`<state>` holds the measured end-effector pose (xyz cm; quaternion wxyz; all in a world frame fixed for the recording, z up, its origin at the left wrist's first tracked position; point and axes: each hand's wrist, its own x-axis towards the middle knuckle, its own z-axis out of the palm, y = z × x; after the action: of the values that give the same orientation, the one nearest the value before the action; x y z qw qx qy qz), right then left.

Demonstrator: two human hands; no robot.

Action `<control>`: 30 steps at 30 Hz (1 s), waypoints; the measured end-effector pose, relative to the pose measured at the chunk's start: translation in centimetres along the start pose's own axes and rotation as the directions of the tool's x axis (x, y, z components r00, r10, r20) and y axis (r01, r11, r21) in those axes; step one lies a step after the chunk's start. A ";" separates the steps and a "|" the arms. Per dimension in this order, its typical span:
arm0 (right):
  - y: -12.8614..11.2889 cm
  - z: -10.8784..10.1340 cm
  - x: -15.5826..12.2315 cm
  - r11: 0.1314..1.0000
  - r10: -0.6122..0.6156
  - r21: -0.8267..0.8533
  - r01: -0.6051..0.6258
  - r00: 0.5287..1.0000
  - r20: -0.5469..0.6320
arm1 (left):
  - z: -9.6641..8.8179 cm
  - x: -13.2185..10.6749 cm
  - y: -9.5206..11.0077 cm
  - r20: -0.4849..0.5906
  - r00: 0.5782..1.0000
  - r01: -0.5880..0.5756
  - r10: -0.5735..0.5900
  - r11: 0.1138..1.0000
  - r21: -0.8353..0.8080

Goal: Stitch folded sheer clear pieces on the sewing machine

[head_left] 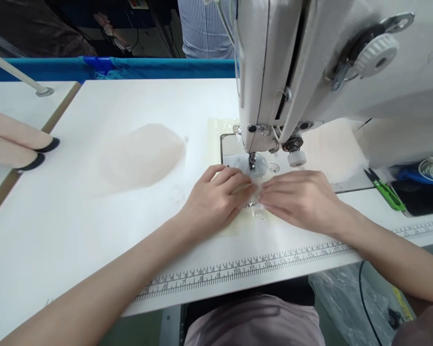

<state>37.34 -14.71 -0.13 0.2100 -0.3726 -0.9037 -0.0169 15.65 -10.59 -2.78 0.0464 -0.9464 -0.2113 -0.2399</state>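
Note:
My left hand (222, 194) rests on the sewing machine's bed just in front of the presser foot (251, 162), fingers curled and pressed together. Opposite it, my right hand (301, 198) has its fingers pinched, the tips almost meeting those of the left. Between the fingertips is a blurred, pale or see-through bit that I cannot make out. The sewing machine's (263, 72) head stands above both hands. The metal needle plate (233, 146) shows behind the left fingers, partly covered by them.
A thin beige piece (147, 154) lies flat on the white table (104, 240). Two beige, black-tipped rolls (18, 129) lie at the left. Pale fabric (335, 149) and green thread snips (386, 190) are at the right. A printed ruler (238, 271) runs along the front edge. A person in stripes (205, 31) is beyond.

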 end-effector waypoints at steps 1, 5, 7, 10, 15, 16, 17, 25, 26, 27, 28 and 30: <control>-0.2 0.0 0.0 0.999 -0.037 -0.036 0.037 0.999 0.022 | -0.1 -0.2 0.1 0.007 1.000 -0.028 0.028 0.999 0.030; -0.5 0.1 -0.1 0.977 -0.169 -0.124 0.173 0.985 0.037 | -0.5 -0.7 0.4 0.061 0.995 -0.084 0.078 0.991 0.101; -0.4 0.2 0.0 0.971 -0.193 -0.136 0.195 0.981 0.029 | -0.6 -0.8 0.6 0.087 0.993 -0.092 0.082 0.989 0.114; -0.3 0.1 0.0 0.973 -0.189 -0.127 0.190 0.982 0.018 | -0.7 -0.8 0.7 0.101 0.991 -0.099 0.087 0.987 0.125; -0.3 0.0 0.1 0.972 -0.185 -0.144 0.188 0.982 0.031 | -0.9 -0.7 0.7 0.120 0.989 -0.100 0.084 0.987 0.128; -0.4 0.0 0.1 0.971 -0.185 -0.150 0.188 0.982 0.035 | -0.9 -0.7 0.7 0.123 0.989 -0.099 0.083 0.987 0.127; -0.4 0.1 0.1 0.970 -0.184 -0.152 0.187 0.982 0.034 | -0.9 -0.7 0.7 0.123 0.989 -0.097 0.081 0.987 0.127; -0.3 0.3 0.0 0.973 -0.174 -0.151 0.175 0.985 0.017 | -0.9 -0.6 0.7 0.129 0.989 -0.084 0.066 0.987 0.134; -0.3 0.4 0.0 0.972 -0.173 -0.155 0.175 0.985 0.022 | -0.9 -0.6 0.7 0.131 0.989 -0.085 0.067 0.988 0.131; -0.3 0.4 -0.1 0.972 -0.173 -0.158 0.175 0.985 0.026 | -0.9 -0.5 0.7 0.133 0.989 -0.085 0.068 0.988 0.128; -0.3 0.4 -0.1 0.972 -0.172 -0.159 0.174 0.985 0.027 | -0.9 -0.5 0.7 0.131 0.989 -0.084 0.067 0.989 0.124; -0.3 0.5 -0.1 0.972 -0.170 -0.162 0.171 0.985 0.020 | -0.9 -0.5 0.7 0.126 0.990 -0.079 0.065 0.990 0.115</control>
<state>37.06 -14.92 -0.59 0.1737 -0.3098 -0.9286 -0.1075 15.17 -11.53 -2.19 0.0988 -0.9617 -0.1935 -0.1669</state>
